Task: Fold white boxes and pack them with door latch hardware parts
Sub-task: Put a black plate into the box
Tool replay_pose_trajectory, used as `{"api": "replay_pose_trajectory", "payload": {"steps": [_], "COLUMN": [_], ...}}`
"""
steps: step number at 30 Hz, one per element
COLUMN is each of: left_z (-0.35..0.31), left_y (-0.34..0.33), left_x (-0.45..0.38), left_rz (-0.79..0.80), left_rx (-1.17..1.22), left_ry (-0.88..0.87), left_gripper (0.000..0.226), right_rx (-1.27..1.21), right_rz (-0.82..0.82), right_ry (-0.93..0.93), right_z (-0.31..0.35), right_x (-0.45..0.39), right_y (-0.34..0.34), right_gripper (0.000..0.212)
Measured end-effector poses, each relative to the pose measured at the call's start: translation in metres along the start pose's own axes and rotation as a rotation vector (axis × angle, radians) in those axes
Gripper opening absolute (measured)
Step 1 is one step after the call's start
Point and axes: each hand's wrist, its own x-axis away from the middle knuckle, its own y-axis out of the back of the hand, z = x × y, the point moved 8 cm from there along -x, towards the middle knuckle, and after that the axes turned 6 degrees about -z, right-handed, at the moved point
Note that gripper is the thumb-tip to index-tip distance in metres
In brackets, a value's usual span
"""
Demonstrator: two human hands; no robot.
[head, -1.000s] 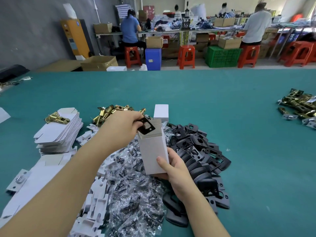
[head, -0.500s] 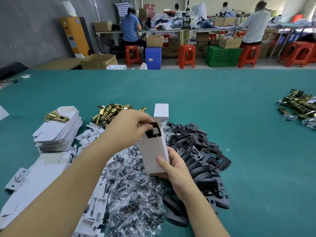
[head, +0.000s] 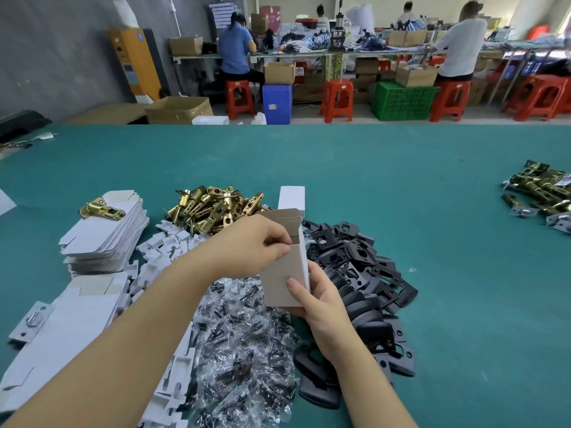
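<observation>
My right hand (head: 319,299) grips an upright white box (head: 285,278) from below, thumb across its front. The box top is open, its flap (head: 282,216) standing up at the back. My left hand (head: 255,242) sits at the box mouth with curled fingertips reaching inside; what they hold is hidden. Below lie clear bags of screws (head: 241,344). Black strike plates (head: 364,273) are heaped on the right, brass latches (head: 213,208) at the back.
A stack of flat white box blanks (head: 105,236) with one brass latch (head: 100,208) on top stands left. White card inserts (head: 168,245) lie beside it. A folded white box (head: 292,197) stands behind. More latches (head: 543,193) lie far right on the green table (head: 401,180).
My left hand has pushed the black plate it pinched down into the box; the plate is no longer seen. The box has tilted more upright in my right hand.
</observation>
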Motion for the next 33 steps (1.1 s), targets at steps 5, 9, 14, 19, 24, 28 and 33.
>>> {"api": "replay_pose_trajectory", "payload": {"steps": [5,9,14,19,24,28,33], "left_z": [-0.001,-0.005,0.017,0.057,0.088,0.109,0.115], "left_y": [-0.006,0.013,0.051,0.023,-0.03,-0.04,-0.043], "left_x": [0.003,0.002,0.011,0.015,0.024,0.029,0.029], "left_rz": [0.058,-0.137,-0.45,-0.277,0.01,0.022,0.046], "left_rx": [0.105,0.184,0.48,0.247,-0.331,-0.39,-0.405], "left_ry": [0.025,-0.023,0.02,0.186,0.229,0.279,0.264], "left_gripper": [0.013,0.012,0.018,0.013,0.015,0.033,0.036], "right_rx": [-0.032,-0.049,-0.136,-0.26,-0.331,-0.321,-0.281], "right_rz": [-0.011,-0.012,-0.043,-0.13,-0.172,-0.181,-0.18], "right_ry": [-0.009,-0.016,-0.033,-0.065,-0.062,-0.062,-0.058], "right_z": [0.001,0.0,0.003,0.002,0.003,0.001,-0.003], "right_x": [-0.001,0.0,-0.002,-0.004,-0.005,-0.006,-0.007], "right_y": [0.002,0.003,0.006,0.014,0.019,0.02,0.02], "right_gripper": [0.048,0.05,0.051,0.05,0.047,0.049,0.047]}}
